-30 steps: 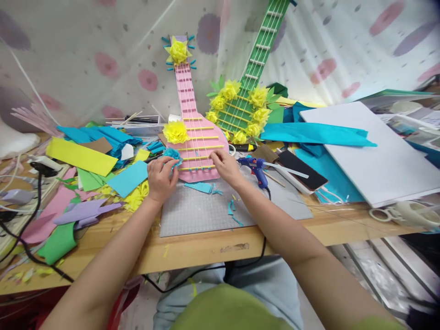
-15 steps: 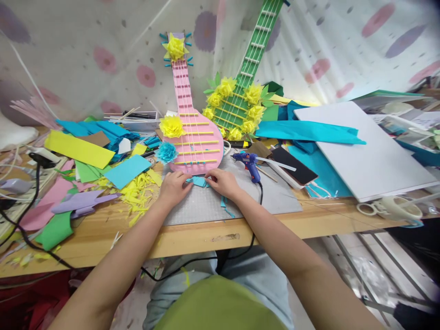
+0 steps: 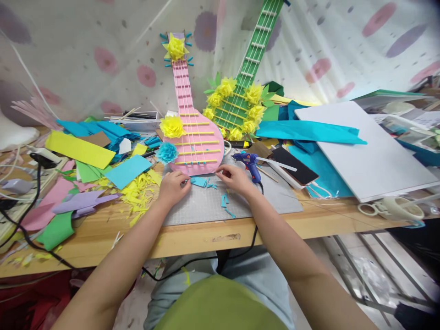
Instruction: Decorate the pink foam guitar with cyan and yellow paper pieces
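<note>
A pink paper lute (image 3: 201,142) with yellow bars, white strings and paper flowers stands upright against the curtain at the back of the table. Just below its lower left edge is my left hand (image 3: 174,187), fingers curled in and fingertips close to a blue paper scrap (image 3: 198,182); what it pinches, if anything, is hidden. At the lute's lower right edge my right hand (image 3: 234,178) has thumb and forefinger brought together, and I cannot make out anything between them. Smaller blue snippets (image 3: 224,200) lie on the grey cutting mat (image 3: 195,208) between my wrists.
A blue glue gun (image 3: 248,162) with its cord lies right of my right hand. Behind it leans a green paper lute (image 3: 237,107). Paper sheets and yellow shreds (image 3: 137,195) cover the left side. A white board (image 3: 364,151) and a tape roll (image 3: 395,208) lie right.
My right hand has shifted right along the lute's bottom edge, uncovering more blue scraps. The left hand has barely moved, its fingers now more curled. The lute stands much as before.
</note>
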Demonstrator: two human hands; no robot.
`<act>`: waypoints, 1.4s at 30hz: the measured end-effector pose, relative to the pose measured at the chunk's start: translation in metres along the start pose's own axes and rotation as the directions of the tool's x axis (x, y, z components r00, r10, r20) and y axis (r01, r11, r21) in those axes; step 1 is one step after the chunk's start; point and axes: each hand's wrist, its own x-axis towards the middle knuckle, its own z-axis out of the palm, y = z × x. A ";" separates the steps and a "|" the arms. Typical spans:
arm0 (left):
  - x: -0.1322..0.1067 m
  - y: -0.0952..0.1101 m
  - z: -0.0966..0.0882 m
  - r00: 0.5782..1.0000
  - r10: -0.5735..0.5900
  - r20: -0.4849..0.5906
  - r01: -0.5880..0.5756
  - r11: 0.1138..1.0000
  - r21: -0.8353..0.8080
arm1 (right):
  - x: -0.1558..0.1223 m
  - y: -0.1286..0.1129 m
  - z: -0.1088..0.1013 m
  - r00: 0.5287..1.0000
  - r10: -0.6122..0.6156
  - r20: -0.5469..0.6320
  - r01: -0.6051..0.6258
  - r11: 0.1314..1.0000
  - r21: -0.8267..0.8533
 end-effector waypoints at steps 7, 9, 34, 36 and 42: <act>0.000 -0.001 -0.002 0.964 -0.263 -0.046 0.237 0.922 -0.306 | -0.016 0.012 -0.061 0.939 0.152 0.308 -0.165 0.986 0.019; 0.001 -0.003 0.000 0.958 -0.277 -0.070 0.230 0.894 -0.385 | -0.023 0.021 -0.081 0.877 0.276 0.393 -0.279 0.959 -0.051; 0.006 0.002 0.008 0.811 -0.553 0.190 0.438 0.359 -0.824 | 0.004 0.041 -0.033 0.687 0.614 -0.389 -0.513 0.789 0.339; 0.007 0.003 0.007 0.795 -0.567 0.214 0.461 0.336 -0.822 | 0.004 0.029 -0.028 0.738 0.566 -0.367 -0.380 0.799 0.466; 0.007 0.007 0.004 0.783 -0.569 0.251 0.495 0.326 -0.806 | -0.004 -0.001 -0.005 0.963 0.268 -0.004 -0.234 0.847 0.477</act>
